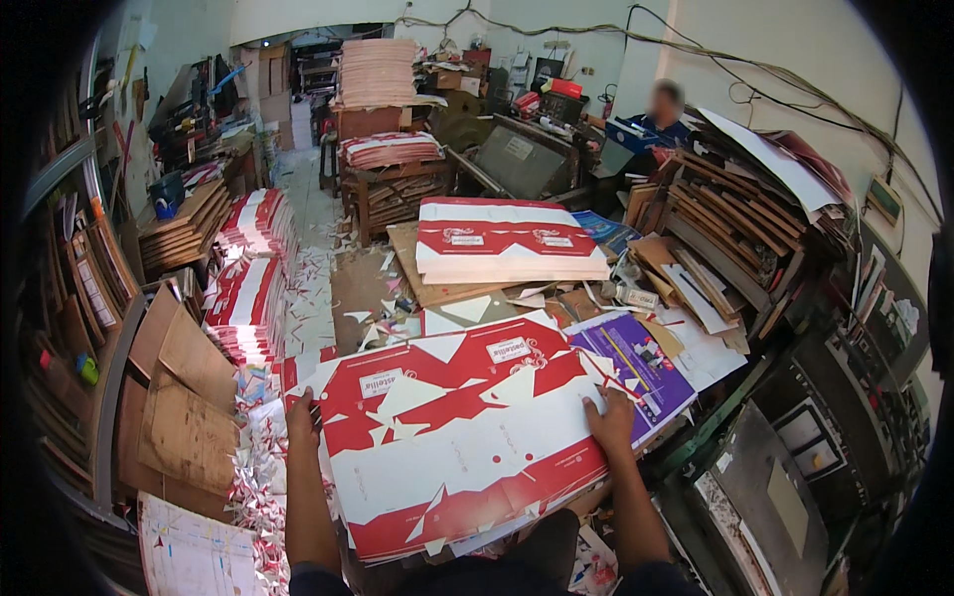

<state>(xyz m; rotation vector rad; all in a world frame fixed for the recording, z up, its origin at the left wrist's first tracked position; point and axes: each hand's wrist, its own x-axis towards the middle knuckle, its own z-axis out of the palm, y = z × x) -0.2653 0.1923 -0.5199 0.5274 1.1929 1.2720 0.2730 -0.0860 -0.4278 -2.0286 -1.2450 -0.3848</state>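
A large stack of red and white printed card sheets (397,482) lies in front of me, slightly tilted, its near edge close to my body. My left hand (303,415) is closed on its left edge, fingertips partly hidden. On the right edge my right hand (611,419) grips too, thumb on top and the other fingers mostly out of sight. Loose white offcuts (515,387), many of them triangular, are scattered over the top sheet. Beside the right hand, a purple printed sheet (651,372) sticks out from beneath the stack.
Beyond is another pile of red and white sheets (507,233) on a board. More piles (243,298) line the left floor among paper scraps (260,477). Wooden boards (194,407) lean at left. Machinery (765,497) stands at right. A person (666,124) is at the back right.
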